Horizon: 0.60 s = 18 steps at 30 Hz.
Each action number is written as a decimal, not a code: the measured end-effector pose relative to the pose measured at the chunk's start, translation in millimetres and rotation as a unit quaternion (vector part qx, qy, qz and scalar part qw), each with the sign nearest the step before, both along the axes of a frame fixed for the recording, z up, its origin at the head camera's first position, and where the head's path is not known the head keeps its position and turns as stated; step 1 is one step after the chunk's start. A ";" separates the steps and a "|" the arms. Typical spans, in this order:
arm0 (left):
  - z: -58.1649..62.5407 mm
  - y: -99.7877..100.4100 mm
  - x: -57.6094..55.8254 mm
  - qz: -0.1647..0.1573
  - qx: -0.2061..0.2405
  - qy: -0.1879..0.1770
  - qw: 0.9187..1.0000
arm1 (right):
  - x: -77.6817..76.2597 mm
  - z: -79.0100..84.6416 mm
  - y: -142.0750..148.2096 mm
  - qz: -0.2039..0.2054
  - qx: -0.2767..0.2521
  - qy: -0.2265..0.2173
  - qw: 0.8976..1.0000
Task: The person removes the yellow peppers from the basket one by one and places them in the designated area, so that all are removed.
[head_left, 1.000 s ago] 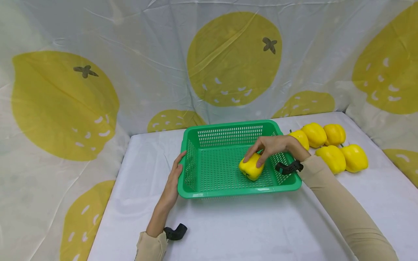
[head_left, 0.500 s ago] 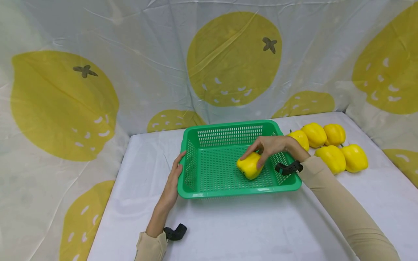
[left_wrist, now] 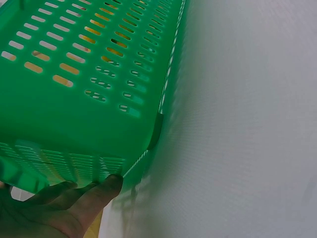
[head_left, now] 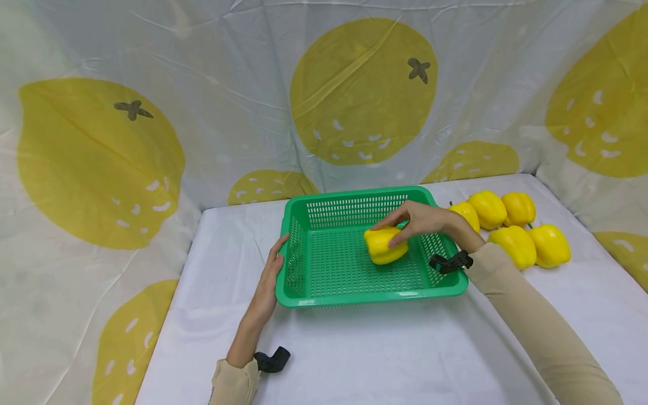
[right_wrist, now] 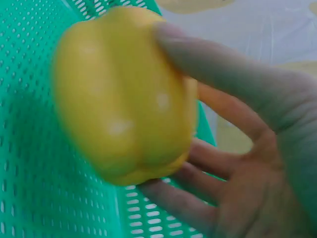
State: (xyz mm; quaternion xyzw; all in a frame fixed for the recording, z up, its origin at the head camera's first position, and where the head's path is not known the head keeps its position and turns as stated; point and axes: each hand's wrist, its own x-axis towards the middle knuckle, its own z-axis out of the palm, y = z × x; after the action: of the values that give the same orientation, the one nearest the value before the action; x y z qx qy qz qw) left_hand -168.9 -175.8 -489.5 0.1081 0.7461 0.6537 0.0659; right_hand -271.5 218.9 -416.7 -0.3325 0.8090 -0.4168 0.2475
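Note:
A green plastic basket [head_left: 324,301] with slotted walls stands on the white-covered table. Inside it, toward the right, my right hand [head_left: 422,219] grips a yellow bell pepper [head_left: 386,247] between thumb and fingers. The right wrist view has the pepper [right_wrist: 124,99] on its side over the perforated basket floor [right_wrist: 29,129], the thumb on one side and fingertips at its lower end. My left hand [head_left: 265,284] rests against the basket's left end. In the left wrist view, its fingers [left_wrist: 94,198] lie extended along the outside of the slotted wall [left_wrist: 74,119].
Several more yellow bell peppers [head_left: 513,247] lie grouped on the table to the right of the basket, one partly behind my right wrist. A white cloth with printed lemons [head_left: 364,90] hangs behind the table. Black bands [head_left: 450,262] sit on both wrists.
My right hand has turned the pepper and shifted it slightly left and back within the basket. My left hand and the basket have stayed in place.

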 end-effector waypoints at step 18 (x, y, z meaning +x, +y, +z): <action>-0.7 0.7 -0.9 0.002 -0.001 0.007 1.000 | 46.1 50.4 56.0 -0.324 -0.079 0.089 0.938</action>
State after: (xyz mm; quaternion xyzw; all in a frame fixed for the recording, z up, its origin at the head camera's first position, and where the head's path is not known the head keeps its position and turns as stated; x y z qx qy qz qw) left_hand -169.8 -175.1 -490.2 0.1110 0.7476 0.6521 0.0599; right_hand -225.4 274.9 -366.3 -0.1067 0.8560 -0.5059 -0.0016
